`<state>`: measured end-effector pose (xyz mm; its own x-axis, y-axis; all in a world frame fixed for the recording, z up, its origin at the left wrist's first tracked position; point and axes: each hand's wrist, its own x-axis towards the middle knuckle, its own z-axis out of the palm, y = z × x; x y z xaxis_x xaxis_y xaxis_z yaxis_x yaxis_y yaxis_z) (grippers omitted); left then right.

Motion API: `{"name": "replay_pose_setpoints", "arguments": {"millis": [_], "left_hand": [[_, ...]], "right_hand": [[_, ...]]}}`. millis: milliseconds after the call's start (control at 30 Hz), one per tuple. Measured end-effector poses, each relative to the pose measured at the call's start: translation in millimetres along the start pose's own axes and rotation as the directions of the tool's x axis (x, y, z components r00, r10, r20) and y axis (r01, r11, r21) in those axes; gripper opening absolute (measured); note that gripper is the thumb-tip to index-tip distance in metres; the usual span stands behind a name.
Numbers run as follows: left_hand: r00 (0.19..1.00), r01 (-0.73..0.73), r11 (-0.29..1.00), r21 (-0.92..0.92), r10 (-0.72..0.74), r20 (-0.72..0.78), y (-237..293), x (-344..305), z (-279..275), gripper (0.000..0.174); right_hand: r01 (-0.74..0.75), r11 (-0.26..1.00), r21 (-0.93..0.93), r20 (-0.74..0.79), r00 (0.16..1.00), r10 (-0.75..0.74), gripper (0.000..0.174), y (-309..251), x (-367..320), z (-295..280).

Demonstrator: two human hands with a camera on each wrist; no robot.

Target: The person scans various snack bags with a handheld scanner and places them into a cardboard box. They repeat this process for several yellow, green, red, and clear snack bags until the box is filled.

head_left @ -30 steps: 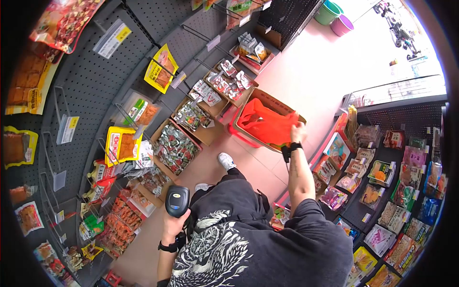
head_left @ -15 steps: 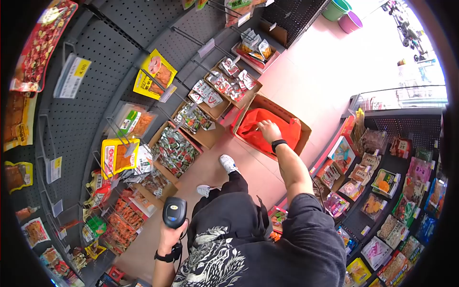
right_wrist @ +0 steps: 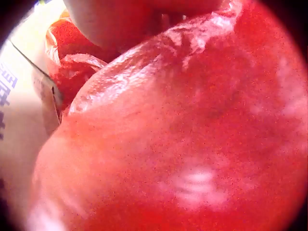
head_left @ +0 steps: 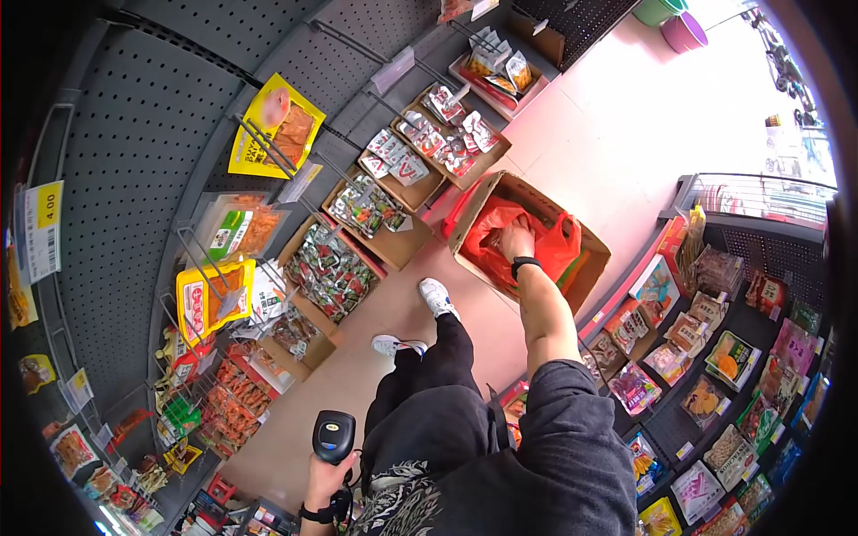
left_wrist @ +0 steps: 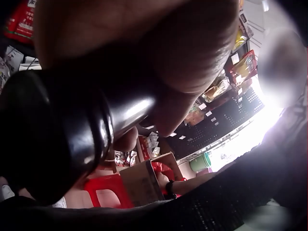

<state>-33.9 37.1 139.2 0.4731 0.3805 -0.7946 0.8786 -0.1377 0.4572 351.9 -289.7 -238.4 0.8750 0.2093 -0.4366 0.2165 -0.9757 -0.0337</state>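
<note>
The left hand (head_left: 327, 473) grips the handle of a black barcode scanner (head_left: 333, 435) low in the head view; in the left wrist view the scanner (left_wrist: 57, 130) looms dark and close, with fingers round it. The right hand (head_left: 516, 241) reaches down into a red plastic bag (head_left: 559, 249) inside an open cardboard box (head_left: 585, 284). Its fingertips are hidden in the bag's folds. In the right wrist view the red bag (right_wrist: 168, 134) fills most of the picture, with part of the hand (right_wrist: 115, 19) at the top.
A red stool (left_wrist: 109, 190) stands under the box. Pegboard shelving (head_left: 161, 116) with hanging snack packs and a row of open cartons (head_left: 393, 241) runs along the left. Another shelf (head_left: 666, 393) of packets lines the right. Green and purple tubs (head_left: 685, 32) stand beyond on the floor.
The right hand has moved from the box's right edge to the left and down into the red bag. The left hand still holds the scanner, now lower in view.
</note>
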Motion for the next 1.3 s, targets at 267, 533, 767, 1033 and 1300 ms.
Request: {"name": "replay_pose_setpoints", "arguments": {"millis": [267, 533, 767, 1033, 1300], "left_hand": [[1.0, -0.02, 0.999, 0.046, 0.019, 0.008, -8, 5, -3, 0.019], [0.999, 0.003, 0.996, 0.093, -0.008, 0.049, -8, 5, 10, 0.019], [0.985, -0.154, 0.982, 0.108, 0.144, 0.095, 20, 15, 26, 0.022], [0.977, -0.204, 0.976, 0.073, 0.199, 0.075, 20, 21, 28, 0.021], [0.883, -0.469, 0.883, 0.012, 0.469, 0.04, 50, 14, 47, 0.026]], "right_hand": [[-0.162, 0.986, -0.035, 0.15, 0.975, 0.166, 0.048, -2, 16, -3], [-0.109, 0.992, 0.062, -0.192, 0.974, 0.119, 0.02, 13, -1, 12], [0.119, 0.991, 0.056, -0.415, 0.906, -0.085, 0.011, 16, -51, -4], [0.512, 0.855, -0.082, -0.404, 0.767, -0.499, 0.023, 28, -119, -106], [0.508, 0.732, 0.454, -0.671, 0.736, -0.095, 0.017, 28, -194, -264]]}}
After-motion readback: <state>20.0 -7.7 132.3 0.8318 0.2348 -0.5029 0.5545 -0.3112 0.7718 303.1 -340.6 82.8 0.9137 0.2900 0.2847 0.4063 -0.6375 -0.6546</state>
